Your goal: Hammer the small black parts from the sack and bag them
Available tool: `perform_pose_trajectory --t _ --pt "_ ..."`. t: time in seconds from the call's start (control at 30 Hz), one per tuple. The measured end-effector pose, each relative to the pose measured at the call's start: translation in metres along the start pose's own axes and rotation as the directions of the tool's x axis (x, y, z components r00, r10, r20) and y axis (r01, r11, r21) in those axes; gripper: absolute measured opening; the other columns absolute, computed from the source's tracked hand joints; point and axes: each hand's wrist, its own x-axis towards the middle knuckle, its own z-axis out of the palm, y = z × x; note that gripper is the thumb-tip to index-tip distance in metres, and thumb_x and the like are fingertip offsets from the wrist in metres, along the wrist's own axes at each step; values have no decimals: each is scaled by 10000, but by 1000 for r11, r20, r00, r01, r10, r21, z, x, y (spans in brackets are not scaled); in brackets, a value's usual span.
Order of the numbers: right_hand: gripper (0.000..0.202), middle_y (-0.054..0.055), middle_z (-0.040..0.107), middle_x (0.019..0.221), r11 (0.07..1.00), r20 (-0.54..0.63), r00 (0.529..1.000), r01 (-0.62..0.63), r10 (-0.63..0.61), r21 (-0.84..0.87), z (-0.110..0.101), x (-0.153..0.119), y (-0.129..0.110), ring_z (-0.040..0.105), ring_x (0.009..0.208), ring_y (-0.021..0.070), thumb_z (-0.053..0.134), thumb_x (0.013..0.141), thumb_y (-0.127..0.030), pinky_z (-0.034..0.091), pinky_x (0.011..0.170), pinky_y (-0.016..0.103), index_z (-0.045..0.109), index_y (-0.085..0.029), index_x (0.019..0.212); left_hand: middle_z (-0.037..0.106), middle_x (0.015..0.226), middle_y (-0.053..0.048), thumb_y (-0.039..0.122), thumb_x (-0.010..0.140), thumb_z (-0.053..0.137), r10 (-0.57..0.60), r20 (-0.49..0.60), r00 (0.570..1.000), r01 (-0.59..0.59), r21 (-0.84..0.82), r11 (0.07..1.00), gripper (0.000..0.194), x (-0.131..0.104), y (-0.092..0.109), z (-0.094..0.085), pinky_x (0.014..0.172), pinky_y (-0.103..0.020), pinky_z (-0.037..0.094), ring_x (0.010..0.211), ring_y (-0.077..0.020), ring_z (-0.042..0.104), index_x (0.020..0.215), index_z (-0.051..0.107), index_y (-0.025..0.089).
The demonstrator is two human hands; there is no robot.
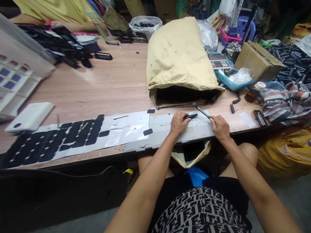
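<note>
My left hand (179,123) is closed around a small, long black plastic part (191,116), which juts out to the right from the fingertips. In my right hand (220,127) is a slim metal tool with a rounded head (202,110), possibly a ratchet wrench; its head points up and left, apart from the black part. Both hands are over a grey board (196,132) at the table's front edge. Just beyond them lies a big yellowish paper sack (179,55), its dark mouth facing me with black pieces inside.
Black stick-on pads (31,147) on white sheets lie to the left, beside a white box (30,116). On the right are a calculator (218,61), a blue basket (233,83), a brown bottle (254,93), striped cloth (286,103) and a carton (259,60). A person's yellow clothing (55,11) shows across the table.
</note>
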Motion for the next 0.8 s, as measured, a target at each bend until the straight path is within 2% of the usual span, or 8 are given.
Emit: perform_pose_trajectory --t 0.13,0.27,0.43,0.67,0.8 --pt "364 73 687 1035 990 1 1000 -14 14 138 -13 -19 -11 630 968 221 410 1018 -394 475 836 308 704 -247 1175 635 948 -54 234 836 676 3 -3 1000 -3 0 1000 109 1 0 1 920 -403 458 990 -250 550 941 706 233" --pt "342 64 699 1033 988 52 998 -25 18 149 -13 -30 -14 643 971 227 437 1005 -398 489 818 314 717 -275 1158 630 948 -51 227 829 681 2 -6 1000 -2 15 1000 110 1 1 2 924 -416 454 990 -254 547 934 708 245" --pt "330 64 703 1039 990 58 997 -56 49 129 -10 -32 -17 647 967 229 449 997 -383 488 815 318 723 -265 1137 634 974 -57 219 832 687 -13 1 1000 13 29 999 111 2 2 4 924 -414 451 1011 -262 546 938 711 242" --pt "307 47 700 1020 989 67 998 -19 9 149 -8 -35 -27 644 942 219 460 997 -391 483 790 312 724 -293 1117 650 1002 -51 216 819 707 -54 9 999 54 5 999 117 3 5 1 914 -420 451 1023 -270 554 930 704 250" --pt "293 43 697 1015 989 68 997 -33 24 143 -4 -28 -20 639 924 213 471 992 -390 477 772 310 729 -293 1091 656 994 -49 220 811 712 -58 18 998 58 5 998 112 5 4 1 896 -414 458 1019 -270 562 918 700 252"
